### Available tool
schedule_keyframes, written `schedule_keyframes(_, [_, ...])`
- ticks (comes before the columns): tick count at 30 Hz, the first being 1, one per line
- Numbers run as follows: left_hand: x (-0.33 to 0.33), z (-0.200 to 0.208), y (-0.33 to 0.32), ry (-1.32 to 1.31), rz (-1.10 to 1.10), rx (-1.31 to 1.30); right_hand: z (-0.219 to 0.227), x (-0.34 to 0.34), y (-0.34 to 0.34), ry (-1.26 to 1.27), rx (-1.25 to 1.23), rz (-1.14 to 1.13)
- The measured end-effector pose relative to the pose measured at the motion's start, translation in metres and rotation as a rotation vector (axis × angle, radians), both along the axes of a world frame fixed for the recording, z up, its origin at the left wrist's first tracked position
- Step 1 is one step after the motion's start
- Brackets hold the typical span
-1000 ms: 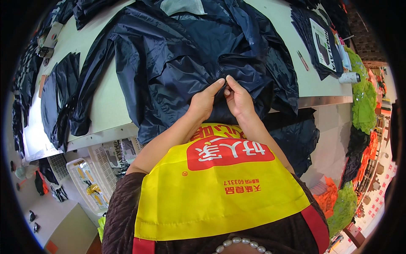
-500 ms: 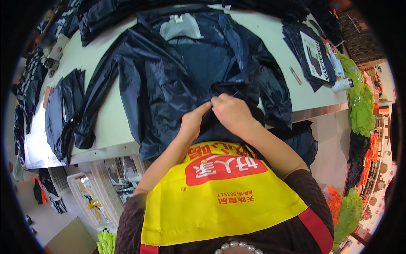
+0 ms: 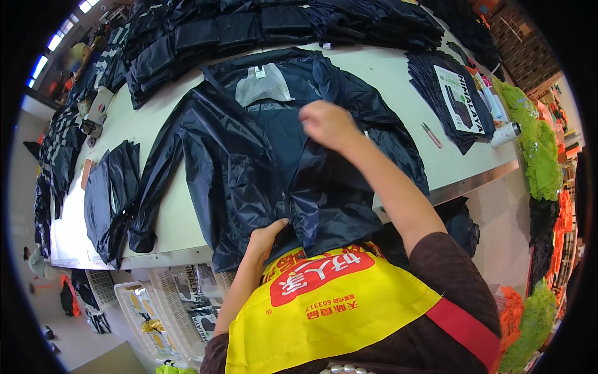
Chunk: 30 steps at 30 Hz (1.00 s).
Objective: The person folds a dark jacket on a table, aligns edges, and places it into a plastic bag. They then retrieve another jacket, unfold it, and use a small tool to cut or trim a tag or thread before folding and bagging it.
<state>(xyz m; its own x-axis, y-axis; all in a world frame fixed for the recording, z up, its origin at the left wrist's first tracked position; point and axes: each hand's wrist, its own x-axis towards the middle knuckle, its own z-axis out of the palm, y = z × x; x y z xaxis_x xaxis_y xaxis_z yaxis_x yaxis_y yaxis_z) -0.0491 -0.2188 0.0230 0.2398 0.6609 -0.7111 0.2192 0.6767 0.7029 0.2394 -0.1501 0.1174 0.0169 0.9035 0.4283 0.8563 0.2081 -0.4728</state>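
A dark navy, shiny jacket [image 3: 218, 149] lies front up on the white table, its collar away from me and its front parted. A pale grey patch [image 3: 266, 85] with a small label shows inside the neck. My left hand [image 3: 268, 238] is closed on the jacket's hem near the bottom of the front opening, thumb on top. Further up, my right hand [image 3: 330, 126] is closed over the right front panel and appears to grip its edge. The fingertips are partly hidden, so whether they hold a zip puller cannot be made out.
Folded dark garments [image 3: 230, 30] line the table's far side. Dark packs [image 3: 115, 193] lie at left; printed bags [image 3: 458, 100], small snips [image 3: 431, 135] and a white roll [image 3: 506, 134] at right. Yellow-green garments [image 3: 539, 149] hang beyond. White baskets [image 3: 171, 299] stand below the table's near edge.
My hands, earlier together at the front opening, have parted. The right has moved up toward the collar and the left down to the hem. The right front panel now lies differently. The view has shifted.
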Motion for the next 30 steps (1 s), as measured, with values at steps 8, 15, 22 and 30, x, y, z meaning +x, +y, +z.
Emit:
schedule_keyframes(8, [-0.072,-0.007,0.076,0.262,-0.239,0.469,-0.12,0.184,-0.185,-0.252,-0.359,-0.359])
schedule_keyframes(15, [-0.201,-0.026,0.215,1.015,-0.329,0.747,-0.084,0.096,-0.299,-0.297,-1.308,0.133])
schedule_keyframes(22, [-0.174,0.016,0.194,0.734,-0.398,0.796,-0.019,0.148,-0.162,-0.028,-1.086,0.084])
schedule_keyframes(30, [-0.166,0.039,0.147,0.204,0.117,0.517,-0.086,0.179,0.12,0.025,-0.493,-0.432])
